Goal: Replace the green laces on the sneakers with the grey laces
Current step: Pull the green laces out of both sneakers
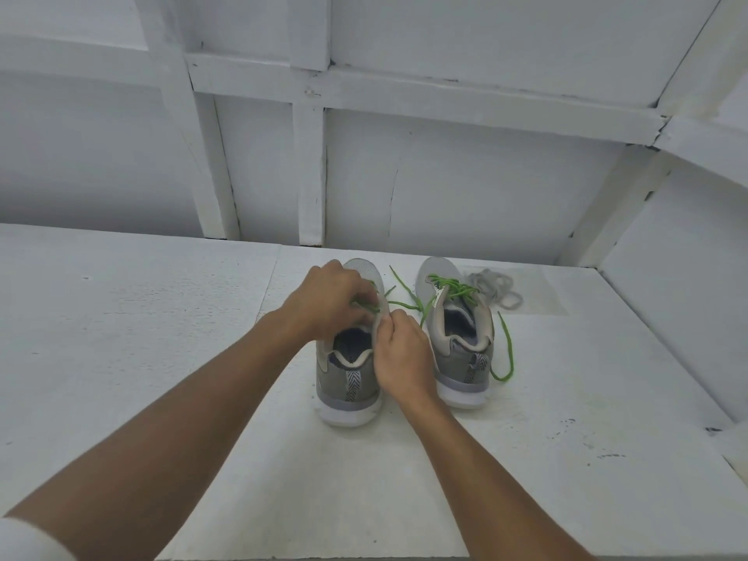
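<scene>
Table [141, 338]: two sneakers [350, 382] [459, 358], two hands [328, 301] [400, 354], green laces [453, 286]

Uppers of left sneaker [347, 374] and right sneaker [455, 356]: grey; soles white, lilac-grey band above. 2 heel tabs [353, 384]: black-and-white herringbone. Threaded green laces [449, 286]: bright green. Loose grey laces [494, 287], worktop [141, 338] far edge: pale. Worktop white, dark specks.
</scene>
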Tool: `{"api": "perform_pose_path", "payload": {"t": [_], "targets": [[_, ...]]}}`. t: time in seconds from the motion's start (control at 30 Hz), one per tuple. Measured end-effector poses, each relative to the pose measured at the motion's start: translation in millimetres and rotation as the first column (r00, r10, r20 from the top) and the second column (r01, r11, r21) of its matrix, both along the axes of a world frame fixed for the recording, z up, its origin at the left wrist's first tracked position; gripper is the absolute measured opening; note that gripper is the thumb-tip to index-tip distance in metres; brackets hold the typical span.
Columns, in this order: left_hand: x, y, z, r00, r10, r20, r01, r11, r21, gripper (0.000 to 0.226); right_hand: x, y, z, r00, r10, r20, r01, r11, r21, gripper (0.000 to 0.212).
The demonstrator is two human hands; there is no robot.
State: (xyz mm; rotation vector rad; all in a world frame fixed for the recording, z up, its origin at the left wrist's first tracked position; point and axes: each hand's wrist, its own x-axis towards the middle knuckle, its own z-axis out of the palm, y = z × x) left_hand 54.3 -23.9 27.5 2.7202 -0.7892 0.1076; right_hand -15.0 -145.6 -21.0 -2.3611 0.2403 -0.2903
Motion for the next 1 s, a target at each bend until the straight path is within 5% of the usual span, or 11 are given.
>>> {"api": "perform_pose_path", "payload": {"t": [0.13, 0.43, 0.7, 0.87, 1.0], "targets": [[5.4, 3.0, -2.8, 1.000, -0.016, -0.004, 0.016, 1.000, 0.022, 0.025, 0.2, -0.3, -0.9, 1.000, 0.001, 0.009, -0.001, 1.000, -0.001, 0.023], [17.0, 43.7, 21.3, 0.988, 0.083, 0.127, -0.055, 0.975, -0.214, 0.014, -0.2, 0.2, -1.4, 1.000, -0.007, 0.009, 0.007, 1.000, -0.023, 0.024], [25.6, 76.3, 51.4, 0.895, 0.436, 0.089, -0.340, 0.799, -0.497, 0.018, 0.3, -0.9, -1.7, 1.000, -0.020, -0.016, 0.020, 1.000, -0.015, 0.024], [22.9, 87.9, 41.2, 0.890, 0.449, 0.077, -0.362, 0.800, -0.479, 0.020, 0.5, -0.2, -1.4, 1.000, -0.019, -0.017, 0.019, 1.000, -0.007, 0.025], [14.8, 80.5, 15.5, 0.935, 0.354, 0.013, -0.333, 0.889, -0.314, 0.018, 0.9, 0.2, -2.2, 1.000, -0.023, -0.019, 0.023, 1.000, 0.001, 0.024]]}}
